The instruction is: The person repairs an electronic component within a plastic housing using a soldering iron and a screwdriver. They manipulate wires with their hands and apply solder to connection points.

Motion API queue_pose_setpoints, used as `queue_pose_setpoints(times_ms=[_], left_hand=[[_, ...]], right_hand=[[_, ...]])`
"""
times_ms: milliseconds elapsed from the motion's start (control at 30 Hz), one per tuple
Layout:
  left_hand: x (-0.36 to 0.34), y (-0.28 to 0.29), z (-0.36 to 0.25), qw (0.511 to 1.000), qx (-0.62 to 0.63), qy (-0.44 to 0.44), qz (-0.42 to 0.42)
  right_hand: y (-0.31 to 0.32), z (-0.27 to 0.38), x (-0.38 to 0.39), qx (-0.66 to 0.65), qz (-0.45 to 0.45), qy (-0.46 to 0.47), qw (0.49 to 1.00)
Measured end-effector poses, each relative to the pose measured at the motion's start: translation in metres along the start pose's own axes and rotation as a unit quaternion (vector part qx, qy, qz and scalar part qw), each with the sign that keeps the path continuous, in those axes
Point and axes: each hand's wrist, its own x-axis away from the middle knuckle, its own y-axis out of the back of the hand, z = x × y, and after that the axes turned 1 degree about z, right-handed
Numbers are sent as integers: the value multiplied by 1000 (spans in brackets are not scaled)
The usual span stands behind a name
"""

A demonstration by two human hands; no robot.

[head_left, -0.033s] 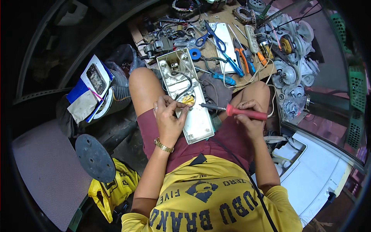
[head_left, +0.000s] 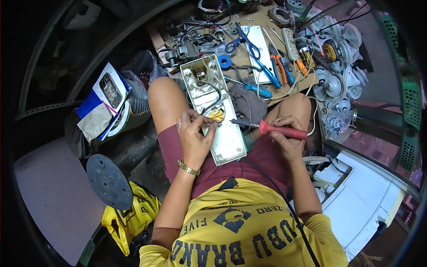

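A long white housing (head_left: 227, 147) lies across my lap, its inside facing up. A dark cable (head_left: 218, 93) curves through it, next to a yellow wrapped-looking part (head_left: 216, 115). My left hand (head_left: 195, 135) reaches over the housing's left edge, thumb and fingers pinched beside the yellow part. What sits between those fingertips is too small to name. In my right hand (head_left: 289, 141) is a soldering iron (head_left: 269, 127) with a red handle, closed in my fingers. Its dark tip points left, over the housing's right edge, apart from my left fingertips.
The wooden bench (head_left: 307, 83) ahead carries blue scissors (head_left: 242, 42), orange-handled pliers (head_left: 279, 66), a blue screwdriver (head_left: 259, 91), a blue tape roll (head_left: 225, 62) and a power strip (head_left: 289, 44). White plastic parts (head_left: 331, 84) crowd the right. A round grey plate (head_left: 109, 181) stands left.
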Motion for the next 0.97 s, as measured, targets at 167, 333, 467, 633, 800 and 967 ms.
queue_pose_setpoints(times_ms=[167, 333, 467, 633, 800, 967], left_hand=[[-1, -2, -2, 998, 61, 23, 6], [-2, -5, 0, 997, 78, 21, -3], [-2, -4, 1, 997, 79, 11, -7], [-1, -5, 5, 996, 86, 12, -8], [-2, -5, 5, 997, 77, 5, -4], [-2, -6, 8, 998, 60, -20, -14]], right_hand=[[-16, -9, 3, -9, -61, 5, 998], [-26, -18, 5, 5, -57, 23, 998], [-28, -19, 6, 39, -49, 34, 997], [-34, -20, 5, 45, -52, 40, 997], [-36, -24, 5, 77, -56, 47, 994], [-42, -15, 6, 171, 5, 169, 971]])
